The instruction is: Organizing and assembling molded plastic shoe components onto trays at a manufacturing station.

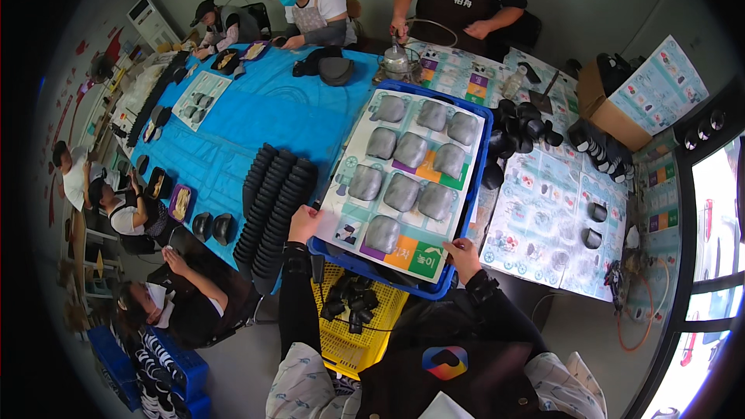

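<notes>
Grey moulded pieces [402,191] lie on a pale printed board [347,186] over a blue crate [434,289].

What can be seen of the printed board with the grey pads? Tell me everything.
The board is a pale, flat rectangular sheet printed with teal, purple, orange and green blocks. It lies tilted across a blue crate. Ten grey, rounded pads sit on it in rough rows, none stacked. The left hand holds its near left edge; the right hand holds its near right corner. It looks like thin card or plastic.
</notes>
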### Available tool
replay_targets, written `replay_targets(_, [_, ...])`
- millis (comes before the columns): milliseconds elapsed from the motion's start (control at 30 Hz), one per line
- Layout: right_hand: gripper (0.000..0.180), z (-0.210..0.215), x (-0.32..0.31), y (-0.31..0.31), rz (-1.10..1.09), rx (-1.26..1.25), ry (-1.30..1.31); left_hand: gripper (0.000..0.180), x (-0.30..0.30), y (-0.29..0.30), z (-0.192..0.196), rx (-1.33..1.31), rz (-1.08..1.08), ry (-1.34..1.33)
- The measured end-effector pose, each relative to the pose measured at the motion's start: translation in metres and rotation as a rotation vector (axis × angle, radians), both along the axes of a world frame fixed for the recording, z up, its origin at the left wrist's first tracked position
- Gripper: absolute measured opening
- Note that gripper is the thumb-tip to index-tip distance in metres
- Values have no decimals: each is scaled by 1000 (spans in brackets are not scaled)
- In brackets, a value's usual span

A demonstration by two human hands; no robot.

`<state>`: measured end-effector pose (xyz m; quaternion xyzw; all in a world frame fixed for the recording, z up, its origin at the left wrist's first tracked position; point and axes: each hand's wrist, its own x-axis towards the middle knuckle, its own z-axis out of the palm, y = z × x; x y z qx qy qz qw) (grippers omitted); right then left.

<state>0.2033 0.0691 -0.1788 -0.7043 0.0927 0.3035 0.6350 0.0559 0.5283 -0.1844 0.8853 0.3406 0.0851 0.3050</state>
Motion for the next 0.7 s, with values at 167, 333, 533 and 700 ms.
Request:
replay_targets(167, [18, 13, -8, 8, -35, 167, 98, 51, 2, 2, 3, -166, -35, 82])
replay_targets(333, [30, 2, 0, 10, -27, 65, 35, 47, 4, -1, 0, -302, -39, -79])
replay_targets(533, [28, -27, 27, 7, 14, -43, -178, 33, 6, -6, 1, -495, -16, -182])
replay_targets(700, [26, -27, 26, 16, 61, -98, -332, 28, 0, -11, 9, -842, -49, -221])
